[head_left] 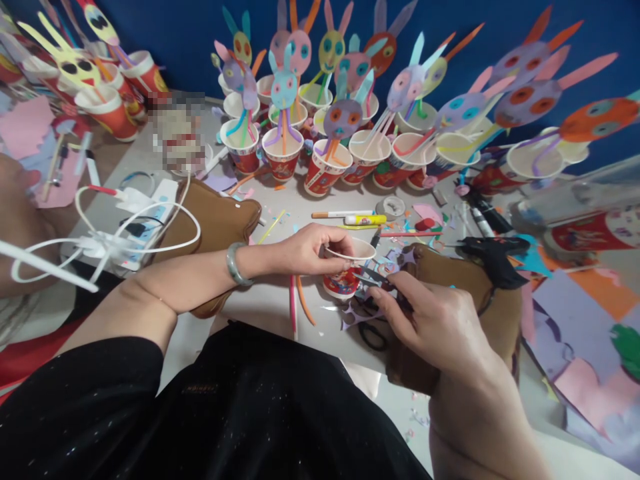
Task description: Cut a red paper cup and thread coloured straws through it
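Observation:
In the middle of the table, my left hand (315, 248) is wrapped over the rim of a red printed paper cup (341, 287), with the thumb outside and fingertips inside. From the right, my right hand (433, 310) grips a pair of scissors (371, 275); its fingers hide most of the handles. The grey blades point left and meet the cup's side just below the rim, near my left thumb. I cannot tell whether they have cut into the wall. Below lie purple paper scraps (353, 313) and a black looped handle (373, 337).
Rabbit-faced paper figures in red cups (330, 167) line the blue wall. A glue gun (495, 250) lies on a brown cushion (450, 267) at right. A yellow glue stick (366, 219) sits behind the cup. White cables (135, 207) and another person's arm (15, 200) are at left.

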Demonstrator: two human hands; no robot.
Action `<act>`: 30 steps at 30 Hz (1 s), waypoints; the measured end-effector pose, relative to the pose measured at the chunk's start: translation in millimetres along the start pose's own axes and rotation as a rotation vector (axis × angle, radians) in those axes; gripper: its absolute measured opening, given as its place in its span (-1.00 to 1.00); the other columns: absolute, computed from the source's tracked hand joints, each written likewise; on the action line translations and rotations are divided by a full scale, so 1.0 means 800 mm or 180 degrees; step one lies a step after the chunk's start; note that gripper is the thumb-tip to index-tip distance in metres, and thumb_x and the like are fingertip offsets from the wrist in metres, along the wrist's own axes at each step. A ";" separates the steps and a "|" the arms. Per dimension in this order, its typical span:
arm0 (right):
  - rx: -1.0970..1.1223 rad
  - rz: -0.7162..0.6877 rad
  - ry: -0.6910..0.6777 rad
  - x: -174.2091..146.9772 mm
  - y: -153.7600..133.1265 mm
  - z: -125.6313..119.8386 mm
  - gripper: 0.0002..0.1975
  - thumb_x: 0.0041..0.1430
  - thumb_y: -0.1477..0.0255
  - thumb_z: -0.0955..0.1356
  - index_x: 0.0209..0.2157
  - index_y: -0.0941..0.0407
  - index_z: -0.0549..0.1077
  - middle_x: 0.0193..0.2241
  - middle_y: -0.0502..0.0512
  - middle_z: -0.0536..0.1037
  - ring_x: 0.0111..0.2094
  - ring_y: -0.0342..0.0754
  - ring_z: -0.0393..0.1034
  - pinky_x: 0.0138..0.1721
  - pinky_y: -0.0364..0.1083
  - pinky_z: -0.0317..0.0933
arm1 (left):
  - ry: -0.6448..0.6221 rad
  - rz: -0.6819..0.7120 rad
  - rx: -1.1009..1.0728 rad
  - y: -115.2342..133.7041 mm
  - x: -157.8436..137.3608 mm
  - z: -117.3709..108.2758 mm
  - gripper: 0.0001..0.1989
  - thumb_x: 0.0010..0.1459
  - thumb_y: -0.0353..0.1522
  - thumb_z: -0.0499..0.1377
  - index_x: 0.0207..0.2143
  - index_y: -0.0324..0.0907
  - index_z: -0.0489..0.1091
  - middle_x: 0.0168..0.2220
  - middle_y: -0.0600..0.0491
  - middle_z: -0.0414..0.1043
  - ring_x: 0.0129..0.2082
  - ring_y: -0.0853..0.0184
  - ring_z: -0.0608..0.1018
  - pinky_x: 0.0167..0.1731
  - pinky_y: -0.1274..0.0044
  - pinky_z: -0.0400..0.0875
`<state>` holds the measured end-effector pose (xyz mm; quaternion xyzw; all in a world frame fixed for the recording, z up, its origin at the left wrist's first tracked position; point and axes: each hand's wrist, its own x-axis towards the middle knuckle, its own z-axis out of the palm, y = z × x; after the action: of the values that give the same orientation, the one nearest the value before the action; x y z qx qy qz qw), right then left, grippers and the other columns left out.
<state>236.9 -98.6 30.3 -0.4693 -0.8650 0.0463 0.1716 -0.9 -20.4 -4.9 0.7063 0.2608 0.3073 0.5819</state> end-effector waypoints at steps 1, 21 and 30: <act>0.0152 0.0067 0.0017 0.000 0.001 0.000 -0.62 0.42 0.17 0.24 -0.40 0.11 0.43 -0.72 -0.03 0.37 -0.71 -0.14 0.25 -0.61 -0.13 -0.04 | 0.0058 0.0015 -0.0042 -0.002 0.001 -0.001 -0.82 0.10 -0.33 0.36 -0.38 -0.26 0.46 -0.38 0.03 0.52 -0.37 0.43 0.50 -0.30 0.56 0.40; 0.1998 0.1515 0.1109 0.013 0.025 0.052 -0.17 -0.10 0.13 0.61 0.20 0.08 0.42 -0.04 0.24 0.62 -0.27 0.13 0.59 -0.28 0.06 0.48 | 0.0575 -0.0626 -0.2281 -0.009 0.001 0.020 -0.59 0.05 -0.17 0.43 -0.34 -0.21 0.29 -0.38 0.13 0.40 -0.37 0.48 0.48 -0.28 0.54 0.36; 0.1800 0.1411 0.0621 0.020 0.042 0.051 -0.43 -0.13 0.17 0.60 -0.07 0.13 0.58 -0.26 0.14 0.66 -0.33 0.08 0.55 -0.26 0.03 0.46 | 0.0521 -0.0515 -0.2152 -0.005 0.000 0.018 -0.57 0.03 -0.14 0.44 -0.37 -0.21 0.30 -0.41 0.16 0.37 -0.39 0.51 0.44 -0.30 0.56 0.33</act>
<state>242.1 -63.5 -12.0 -0.5814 -0.6749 0.2745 0.3620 9.7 -28.8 -11.1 0.4240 0.2452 0.3847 0.7824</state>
